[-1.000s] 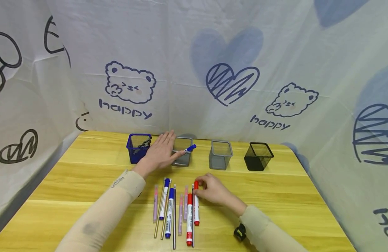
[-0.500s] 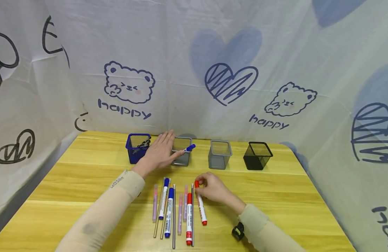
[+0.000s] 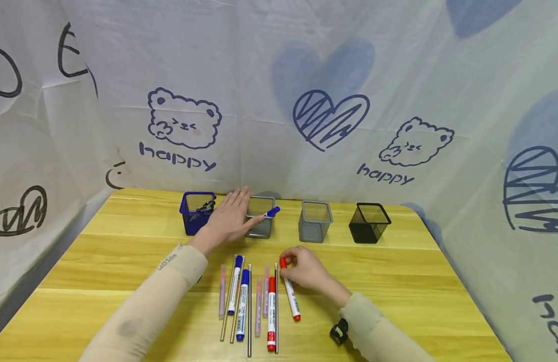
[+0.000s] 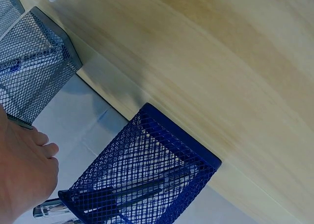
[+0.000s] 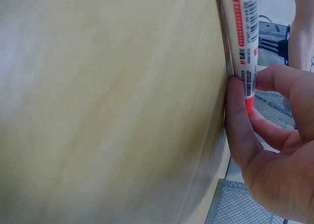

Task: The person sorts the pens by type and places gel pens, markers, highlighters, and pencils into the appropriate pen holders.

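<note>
My right hand [image 3: 307,269] pinches a red-and-white marker [image 3: 291,296] near its upper red end. The marker slants just above or on the table, right of the row of pens; its white barrel with printed label [image 5: 245,42] shows in the right wrist view. My left hand [image 3: 226,216] rests at the left grey mesh pen holder [image 3: 259,231], fingers extended over its rim and thumb stretched along the front. A blue-capped marker [image 3: 272,211] sticks out of that holder by the thumb. Beside the hand stands a blue mesh holder [image 4: 147,170] with dark pens inside.
Another grey holder [image 3: 315,229] and a black holder [image 3: 369,226] stand farther right. On the table lie blue markers [image 3: 242,306], a red marker [image 3: 271,311], pink highlighters [image 3: 222,291] and thin pencils [image 3: 249,311]. A printed curtain [image 3: 256,115] hangs behind.
My right hand has swung the red marker's lower end to the right, away from the row, so it now slants. The left hand keeps its place at the grey holder.
</note>
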Demonstrator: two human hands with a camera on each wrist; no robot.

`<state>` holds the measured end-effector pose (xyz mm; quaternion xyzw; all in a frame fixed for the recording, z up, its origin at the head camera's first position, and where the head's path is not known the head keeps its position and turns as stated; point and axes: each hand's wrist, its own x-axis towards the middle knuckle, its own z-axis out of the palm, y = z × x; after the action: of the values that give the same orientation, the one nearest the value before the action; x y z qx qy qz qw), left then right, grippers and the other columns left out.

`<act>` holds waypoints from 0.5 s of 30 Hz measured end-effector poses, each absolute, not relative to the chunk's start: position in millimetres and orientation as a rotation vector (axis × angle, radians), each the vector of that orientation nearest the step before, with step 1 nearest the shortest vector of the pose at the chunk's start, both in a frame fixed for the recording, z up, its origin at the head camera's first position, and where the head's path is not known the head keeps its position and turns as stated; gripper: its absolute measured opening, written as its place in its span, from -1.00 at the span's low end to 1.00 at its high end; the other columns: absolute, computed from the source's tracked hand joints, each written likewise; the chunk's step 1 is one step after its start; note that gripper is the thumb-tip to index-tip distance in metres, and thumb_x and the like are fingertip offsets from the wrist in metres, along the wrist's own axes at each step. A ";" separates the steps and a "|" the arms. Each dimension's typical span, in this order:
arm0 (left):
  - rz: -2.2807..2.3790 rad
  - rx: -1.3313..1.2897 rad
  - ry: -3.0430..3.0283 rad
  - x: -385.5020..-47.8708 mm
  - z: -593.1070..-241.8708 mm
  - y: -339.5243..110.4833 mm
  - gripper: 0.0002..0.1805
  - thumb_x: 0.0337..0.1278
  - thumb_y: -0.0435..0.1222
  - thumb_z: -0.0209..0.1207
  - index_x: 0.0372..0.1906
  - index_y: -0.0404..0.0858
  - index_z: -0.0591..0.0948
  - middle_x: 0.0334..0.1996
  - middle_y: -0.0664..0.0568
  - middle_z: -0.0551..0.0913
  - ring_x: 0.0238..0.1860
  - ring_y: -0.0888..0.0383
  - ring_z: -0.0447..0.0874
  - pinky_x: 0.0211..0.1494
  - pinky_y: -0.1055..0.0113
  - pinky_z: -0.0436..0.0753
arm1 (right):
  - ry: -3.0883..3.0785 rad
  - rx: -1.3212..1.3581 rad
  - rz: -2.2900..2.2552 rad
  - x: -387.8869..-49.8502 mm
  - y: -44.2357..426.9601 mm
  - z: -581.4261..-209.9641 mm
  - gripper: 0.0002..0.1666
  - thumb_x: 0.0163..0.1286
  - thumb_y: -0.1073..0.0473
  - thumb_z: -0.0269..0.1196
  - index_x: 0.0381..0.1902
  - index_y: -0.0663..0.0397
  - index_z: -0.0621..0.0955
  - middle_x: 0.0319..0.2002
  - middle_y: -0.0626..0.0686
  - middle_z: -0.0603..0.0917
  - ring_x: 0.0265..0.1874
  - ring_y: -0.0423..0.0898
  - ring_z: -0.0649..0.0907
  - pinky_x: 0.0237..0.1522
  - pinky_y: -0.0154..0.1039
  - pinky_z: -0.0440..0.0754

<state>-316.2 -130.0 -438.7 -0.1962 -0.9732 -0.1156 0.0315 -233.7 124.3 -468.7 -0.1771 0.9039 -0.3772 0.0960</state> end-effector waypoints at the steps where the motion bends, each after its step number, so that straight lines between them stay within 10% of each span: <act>1: -0.359 -0.604 -2.997 -316.5 -438.8 -130.1 0.05 0.52 0.37 -0.28 0.67 -0.38 -0.07 0.68 -0.22 -0.14 0.68 -0.17 -0.17 0.71 -0.01 -0.16 | 2.648 -0.512 -1.161 -233.4 125.0 -468.4 -0.58 0.21 0.33 0.44 0.04 0.31 0.69 -0.19 0.09 0.62 -0.39 -0.14 0.60 -0.42 -0.29 0.68; 15: -0.355 -0.602 -2.993 -315.4 -438.3 -129.8 0.05 0.52 0.36 -0.25 0.67 -0.38 -0.06 0.68 -0.23 -0.12 0.67 -0.19 -0.13 0.71 -0.02 -0.15 | 2.559 -0.428 -1.632 -229.7 130.3 -447.2 -0.53 0.31 0.42 0.36 0.19 0.26 0.62 -0.03 0.20 0.68 -0.36 -0.08 0.70 -0.43 -0.10 0.81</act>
<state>-315.4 -129.8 -438.3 -0.1958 -0.9732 -0.1153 0.0341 -229.7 130.3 -447.2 -0.1397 0.8342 -0.5321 0.0381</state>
